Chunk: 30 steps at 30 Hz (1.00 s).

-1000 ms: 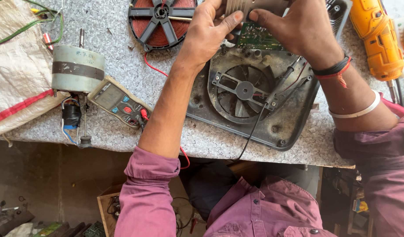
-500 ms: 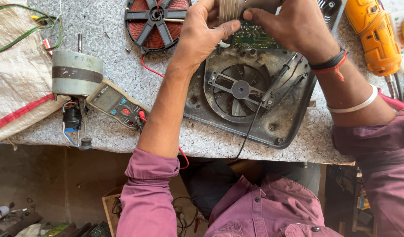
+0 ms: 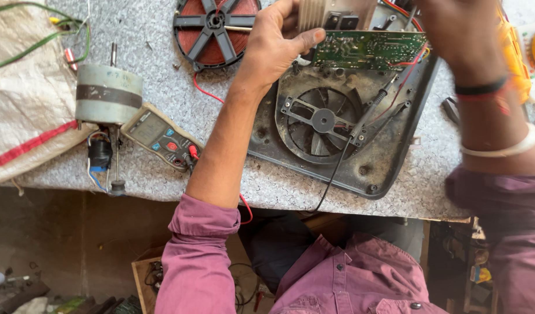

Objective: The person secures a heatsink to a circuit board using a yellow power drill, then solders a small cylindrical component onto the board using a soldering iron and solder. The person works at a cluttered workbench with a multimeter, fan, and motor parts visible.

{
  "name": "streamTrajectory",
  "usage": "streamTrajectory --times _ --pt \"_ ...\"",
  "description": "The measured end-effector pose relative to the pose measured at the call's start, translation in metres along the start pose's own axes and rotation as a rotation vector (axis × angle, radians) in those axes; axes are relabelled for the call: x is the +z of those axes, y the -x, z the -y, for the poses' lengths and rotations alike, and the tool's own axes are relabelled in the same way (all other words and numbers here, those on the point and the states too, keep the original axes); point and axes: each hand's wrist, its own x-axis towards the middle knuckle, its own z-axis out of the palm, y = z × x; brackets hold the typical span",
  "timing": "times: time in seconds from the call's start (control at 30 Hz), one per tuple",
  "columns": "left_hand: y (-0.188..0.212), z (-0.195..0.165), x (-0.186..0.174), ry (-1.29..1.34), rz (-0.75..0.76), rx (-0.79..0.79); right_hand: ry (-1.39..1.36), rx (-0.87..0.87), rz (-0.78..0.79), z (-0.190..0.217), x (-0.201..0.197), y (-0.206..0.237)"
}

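A dark grey appliance base with a round fan lies on the speckled stone bench. At its far end a green circuit board carries a finned metal heat sink. My left hand grips the heat sink, its thumb pressing on the board's left edge. My right hand is blurred above the base's right corner, clear of the board; its fingers run out of the top of the view. A black meter probe lies across the base beside the fan, its lead trailing off the bench edge.
A red coil disc lies behind my left hand. A multimeter and a grey motor sit at the left, next to a white sack. A yellow drill is at the right. The bench edge runs below.
My right hand has come off the circuit board and swung to the right, blurred. My left hand keeps its hold on the heat sink.
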Motion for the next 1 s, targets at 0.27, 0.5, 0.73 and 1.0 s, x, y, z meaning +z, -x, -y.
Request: streamTrajectory --times 0.27,0.5,0.73,1.0 --pt "0.000 -0.016 0.002 -0.039 0.009 -0.124 0.578 -0.057 0.018 -0.038 -0.078 0.084" --pt "0.005 -0.022 0.007 0.107 0.000 -0.156 0.452 0.313 0.086 -0.066 -0.065 0.100" --pt "0.000 -0.026 0.006 0.008 0.007 -0.104 -0.059 0.358 -0.184 -0.028 -0.094 0.076" --pt "-0.008 -0.020 0.002 0.021 -0.023 -0.154 -1.436 0.264 0.052 0.071 -0.071 -0.006"
